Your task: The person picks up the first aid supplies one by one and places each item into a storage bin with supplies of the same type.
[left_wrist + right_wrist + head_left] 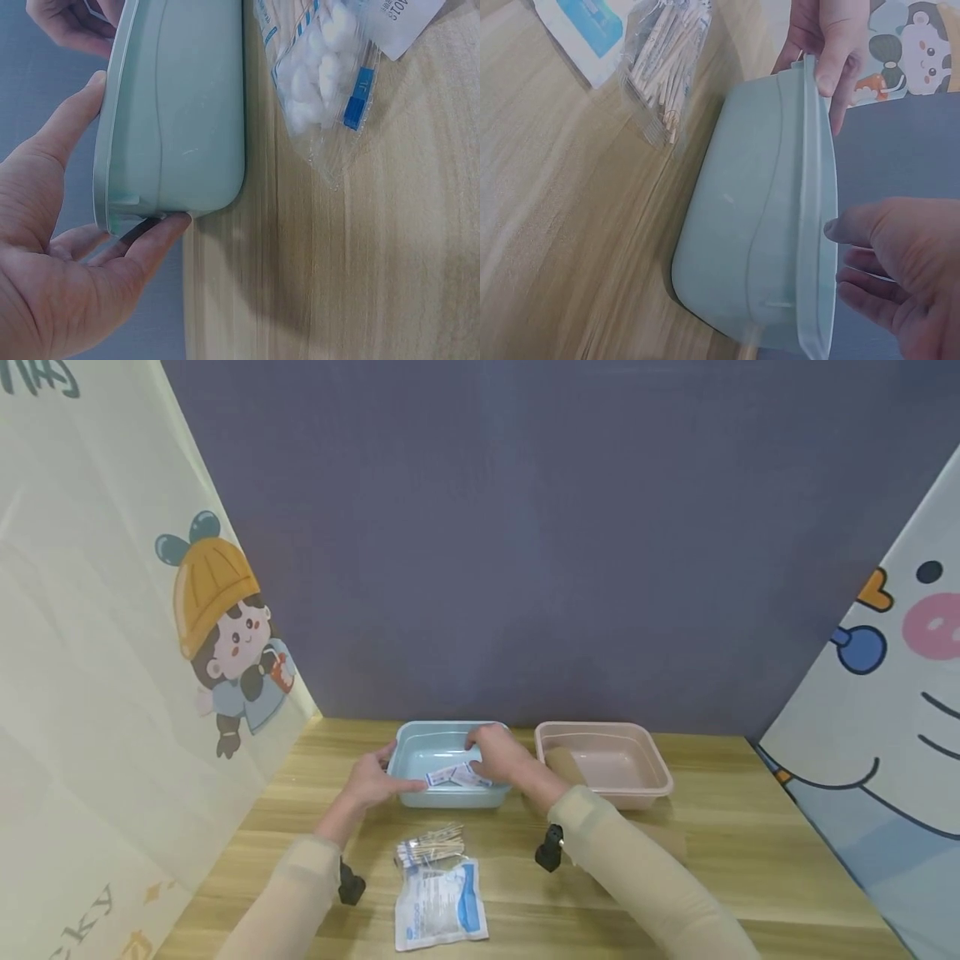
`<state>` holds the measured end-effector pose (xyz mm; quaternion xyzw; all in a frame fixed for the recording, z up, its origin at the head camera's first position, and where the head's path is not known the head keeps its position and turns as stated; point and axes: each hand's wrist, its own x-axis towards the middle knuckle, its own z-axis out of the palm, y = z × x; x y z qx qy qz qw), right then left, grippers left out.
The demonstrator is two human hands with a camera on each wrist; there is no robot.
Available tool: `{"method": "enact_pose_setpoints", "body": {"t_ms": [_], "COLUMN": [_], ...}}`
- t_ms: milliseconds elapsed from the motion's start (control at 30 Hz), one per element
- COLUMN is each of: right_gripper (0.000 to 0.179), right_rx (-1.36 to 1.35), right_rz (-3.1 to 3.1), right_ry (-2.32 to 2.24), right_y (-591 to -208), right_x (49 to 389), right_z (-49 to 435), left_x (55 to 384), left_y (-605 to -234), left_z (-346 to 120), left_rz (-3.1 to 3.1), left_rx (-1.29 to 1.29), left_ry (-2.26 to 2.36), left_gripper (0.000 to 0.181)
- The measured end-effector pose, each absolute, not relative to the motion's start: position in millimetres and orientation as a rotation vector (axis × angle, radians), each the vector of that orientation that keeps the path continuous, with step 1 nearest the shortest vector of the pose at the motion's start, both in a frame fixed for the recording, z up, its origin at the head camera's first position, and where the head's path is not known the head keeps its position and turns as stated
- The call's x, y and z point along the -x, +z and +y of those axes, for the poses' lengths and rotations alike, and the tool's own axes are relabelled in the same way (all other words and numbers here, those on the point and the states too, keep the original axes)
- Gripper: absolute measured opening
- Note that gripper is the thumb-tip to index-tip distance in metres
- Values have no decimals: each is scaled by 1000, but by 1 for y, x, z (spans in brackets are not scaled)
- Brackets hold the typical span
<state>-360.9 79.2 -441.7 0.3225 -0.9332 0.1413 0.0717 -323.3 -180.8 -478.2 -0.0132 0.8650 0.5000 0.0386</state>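
A light-blue plastic basin (450,798) stands at the back of the table, with small white printed packets (442,775) on its floor. At its left end my left hand (372,781) holds it, the thumb along the front rim and the fingers against the end wall (199,112). My right hand (498,753) reaches over the right side of the basin, fingers loosely bent close to the packets. In the right wrist view, nothing shows between the fingers of that right hand (900,262), which sit just beyond the rim.
A pink basin (658,770) stands to the right, with a brown item (564,766) inside at its left. In front of the blue basin lie a clear bag of cotton swabs (431,847) and a white-and-blue pouch (441,906). A dark panel (480,543) rises behind the table.
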Motion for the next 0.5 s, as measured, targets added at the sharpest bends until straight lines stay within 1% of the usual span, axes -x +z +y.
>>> {"method": "enact_pose_setpoints", "body": {"t_ms": [267,500], "right_gripper": [31,32], "right_rx": [-945,-973], "right_rz": [-2813,-2775], "right_ry": [457,513], "right_y": [-434,-428], "right_x": [353,345], "right_z": [82,83], "left_x": [322,320], "left_y": [-477,-474], "left_z": [-183,-181], "left_rz": [2662,2667], "left_rx": [17,1], "left_ry": [1523,1524], "left_gripper": [118,117]}}
